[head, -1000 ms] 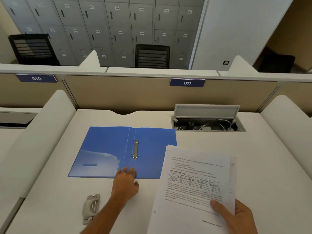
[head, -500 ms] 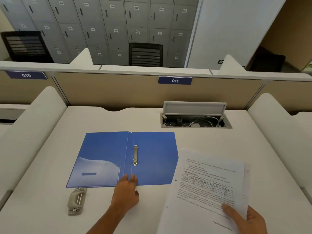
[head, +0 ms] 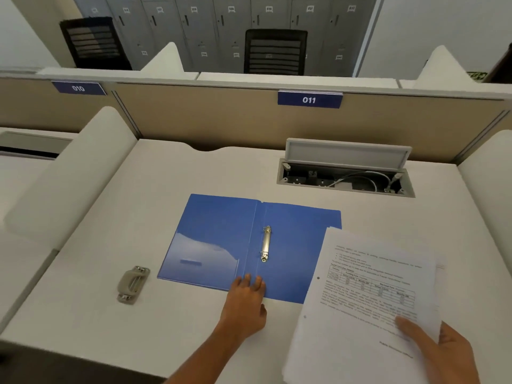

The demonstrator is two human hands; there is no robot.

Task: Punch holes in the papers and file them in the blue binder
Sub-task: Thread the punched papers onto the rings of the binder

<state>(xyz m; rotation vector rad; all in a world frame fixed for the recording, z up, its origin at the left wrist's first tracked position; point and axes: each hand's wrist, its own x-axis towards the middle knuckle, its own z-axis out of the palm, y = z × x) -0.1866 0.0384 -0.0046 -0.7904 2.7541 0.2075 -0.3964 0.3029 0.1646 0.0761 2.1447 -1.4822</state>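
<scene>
The blue binder (head: 216, 239) lies open and flat on the white desk (head: 144, 206), its metal ring clip (head: 266, 243) on the right half beside the spine. My left hand (head: 245, 306) rests flat on the desk, fingertips pressing the binder's near edge at the spine. My right hand (head: 440, 347) grips a stack of printed papers (head: 365, 300) by the lower right corner, held above the desk and overlapping the binder's right edge. Two punched holes show along the papers' left margin. A grey hole punch (head: 133, 284) lies left of the binder.
An open cable hatch (head: 346, 173) with sockets and white wires is sunk into the desk behind the binder. Padded white dividers (head: 72, 173) flank the desk on both sides. A beige partition (head: 210, 117) labelled 011 closes the back.
The view has shifted, so the binder now sits nearer the frame's middle. My left hand stays on the binder's near edge. The papers remain in my right hand, now slightly closer to the binder.
</scene>
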